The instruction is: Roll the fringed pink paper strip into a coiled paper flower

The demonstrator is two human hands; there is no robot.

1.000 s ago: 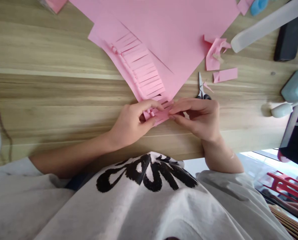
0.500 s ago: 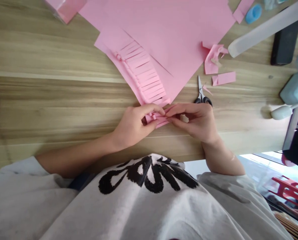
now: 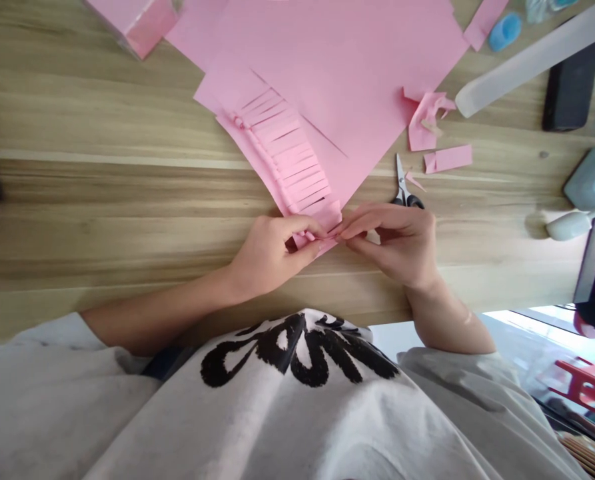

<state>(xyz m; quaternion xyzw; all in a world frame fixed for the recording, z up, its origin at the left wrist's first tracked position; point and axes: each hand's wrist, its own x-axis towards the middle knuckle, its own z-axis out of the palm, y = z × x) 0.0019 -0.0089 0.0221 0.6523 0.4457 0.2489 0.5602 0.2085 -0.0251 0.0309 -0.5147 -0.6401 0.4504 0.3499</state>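
A fringed strip of pink paper, cut into narrow slits with curled ends along its left edge, runs down toward me over larger pink sheets. At its near end my left hand pinches the paper between thumb and index finger. Close beside it on the right, my right hand pinches a narrow fringe of the same strip with its fingertips. The fingertips partly hide the bit of paper between them. Just beyond my right hand lie small scissors with black handles, blades pointing away.
Large pink sheets spread over the wooden table. Crumpled pink scraps and a small pink piece lie right of them. Farther right are a translucent strip, a black phone-like object and a blue cap. A pink box stands back left.
My right fingertips have shifted slightly and pressed closer together on the fringe. The view has moved a little, bringing a dark object in at the left edge. My left hand keeps its pinch.
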